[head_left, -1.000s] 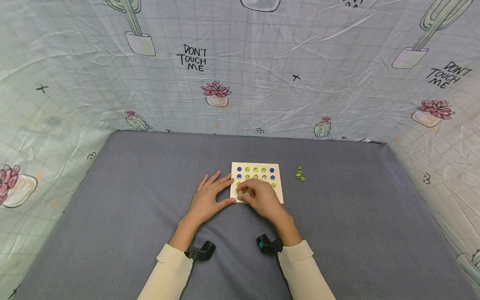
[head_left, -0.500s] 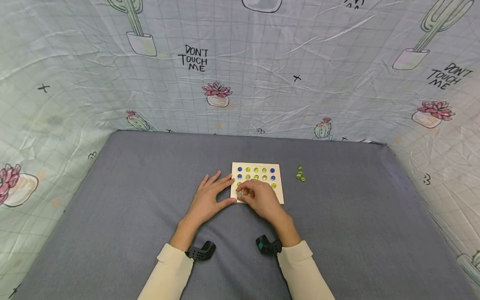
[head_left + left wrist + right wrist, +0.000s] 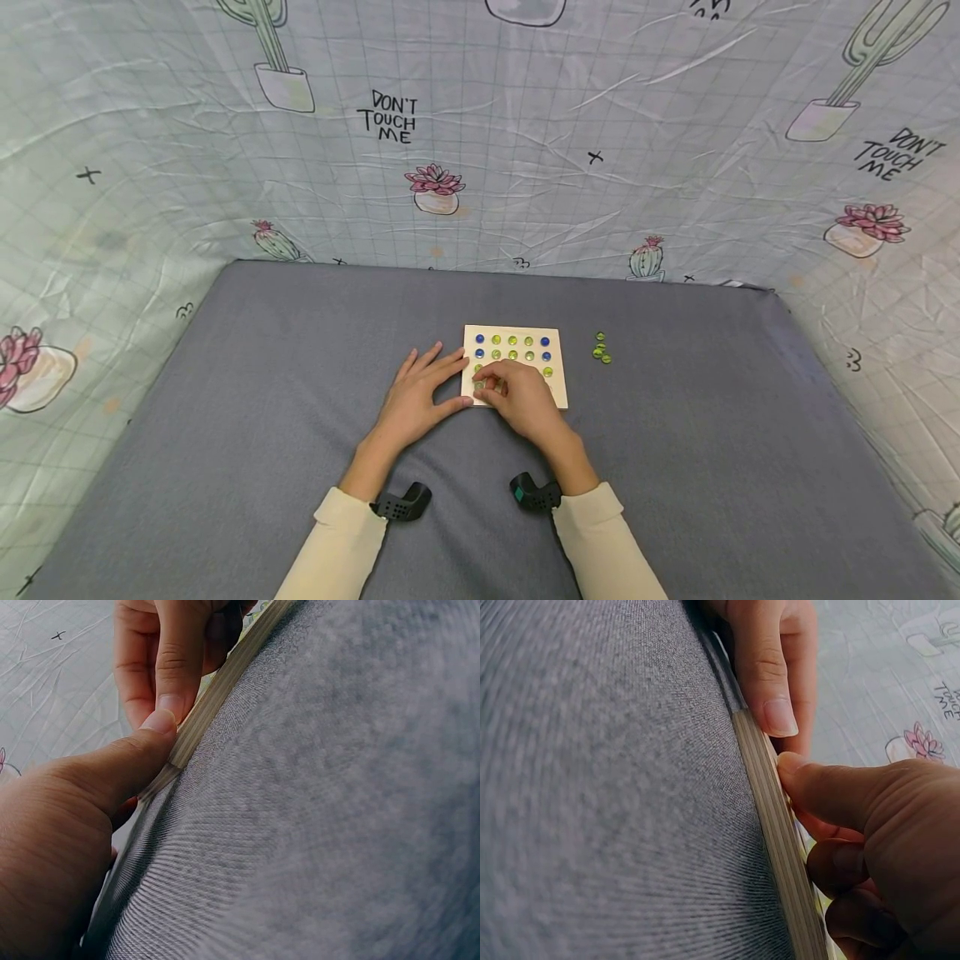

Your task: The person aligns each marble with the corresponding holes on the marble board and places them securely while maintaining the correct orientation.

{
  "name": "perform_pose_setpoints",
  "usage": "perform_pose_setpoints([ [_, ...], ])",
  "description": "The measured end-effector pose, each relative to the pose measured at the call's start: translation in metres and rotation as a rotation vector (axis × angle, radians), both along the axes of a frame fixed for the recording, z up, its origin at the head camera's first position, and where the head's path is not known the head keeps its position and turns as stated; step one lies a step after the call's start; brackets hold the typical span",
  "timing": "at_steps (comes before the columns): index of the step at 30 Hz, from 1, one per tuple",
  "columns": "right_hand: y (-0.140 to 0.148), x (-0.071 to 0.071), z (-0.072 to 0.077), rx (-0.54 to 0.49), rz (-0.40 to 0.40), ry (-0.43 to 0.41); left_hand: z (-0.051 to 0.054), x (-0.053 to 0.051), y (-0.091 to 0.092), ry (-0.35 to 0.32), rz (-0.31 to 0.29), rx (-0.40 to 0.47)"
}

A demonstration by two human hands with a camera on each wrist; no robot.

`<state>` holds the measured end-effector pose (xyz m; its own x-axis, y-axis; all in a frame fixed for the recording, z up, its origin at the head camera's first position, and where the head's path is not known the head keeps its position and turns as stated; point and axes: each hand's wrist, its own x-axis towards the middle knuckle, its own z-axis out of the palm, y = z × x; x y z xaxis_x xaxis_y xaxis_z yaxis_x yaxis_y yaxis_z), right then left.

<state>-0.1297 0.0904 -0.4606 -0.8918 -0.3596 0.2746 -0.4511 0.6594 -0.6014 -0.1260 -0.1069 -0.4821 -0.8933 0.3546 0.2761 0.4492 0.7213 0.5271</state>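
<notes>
A thin wooden board [image 3: 468, 333] lies flat on the table, with blue and yellow-green glass beads set in rows on it. My left hand [image 3: 411, 407] is spread beside the board, its thumb and index finger touching the left edge. Over the board's lower left, my right hand [image 3: 525, 402] bends its thumb and index finger around a green glass bead [image 3: 479, 386]. The right hand hides much of the lower rows. In the left wrist view, the left thumb [image 3: 127, 761] rests at the board's corner. The right thumb [image 3: 832, 784] is just above the board in the right wrist view.
Several loose green glass beads [image 3: 600, 350] lie on the grey cloth to the right of the board. The grey-covered table [image 3: 337, 317] ends at a patterned cloth backdrop [image 3: 517, 167] behind and at both sides.
Both hands keep almost the same places on the board. Only a slight shift of the right wrist to the left shows, and the loose beads stay where they were.
</notes>
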Motion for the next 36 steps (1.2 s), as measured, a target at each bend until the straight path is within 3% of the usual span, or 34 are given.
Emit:
perform_pose_setpoints([
  [12, -0.0016, 0.0014, 0.0040, 0.014, -0.020, -0.040, 0.0005, 0.0009, -0.0006, -0.004, -0.006, 0.000],
  [36, -0.0013, 0.0012, 0.0042, -0.005, -0.011, -0.040, -0.0008, -0.0006, -0.0010, -0.003, -0.017, -0.003],
])
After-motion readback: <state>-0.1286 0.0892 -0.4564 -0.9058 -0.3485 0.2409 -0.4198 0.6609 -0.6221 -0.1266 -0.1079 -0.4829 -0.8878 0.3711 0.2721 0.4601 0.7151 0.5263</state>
